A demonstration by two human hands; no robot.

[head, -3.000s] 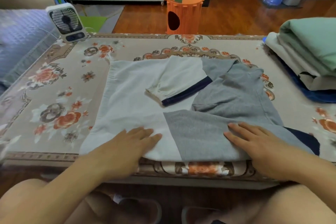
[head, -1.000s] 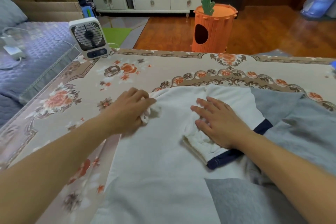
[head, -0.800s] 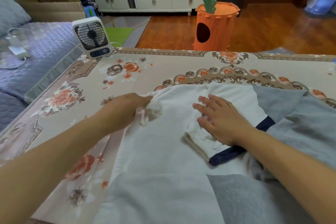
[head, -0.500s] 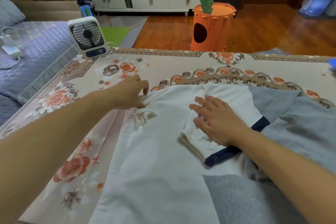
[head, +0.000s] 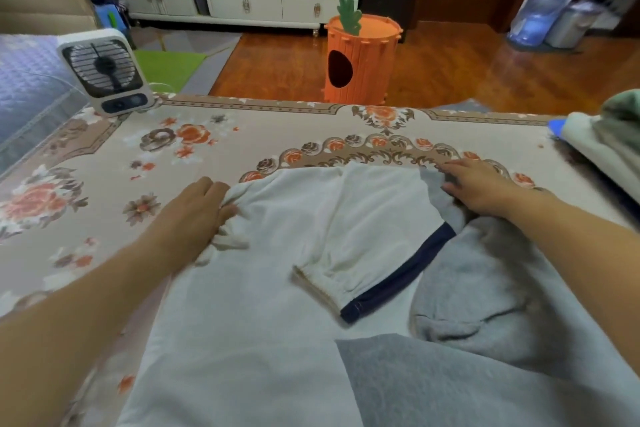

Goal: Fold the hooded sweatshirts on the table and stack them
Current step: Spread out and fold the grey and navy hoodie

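One white-and-grey sweatshirt (head: 263, 305) lies flat on the floral tablecloth (head: 104, 163), its left far corner bunched in the curled left hand (head: 199, 210), its far edge pressed by the flat-fingered right hand (head: 479, 189), one folded stack (head: 602, 146) rightmost.

The sweatshirt (head: 249, 340) lies spread on the counter (head: 242, 135), near edge toward the person, one sleeve (head: 367, 246) folded across its middle. The left hand (head: 197, 211) sits on its far left corner, the right hand (head: 481, 187) on its far right corner. A fan (head: 105, 71) stands at the counter's far left corner, a stack of folded clothes (head: 602, 146) at the right edge. Behind the counter, a carrot-shaped bin (head: 360, 62) stands on the floor.
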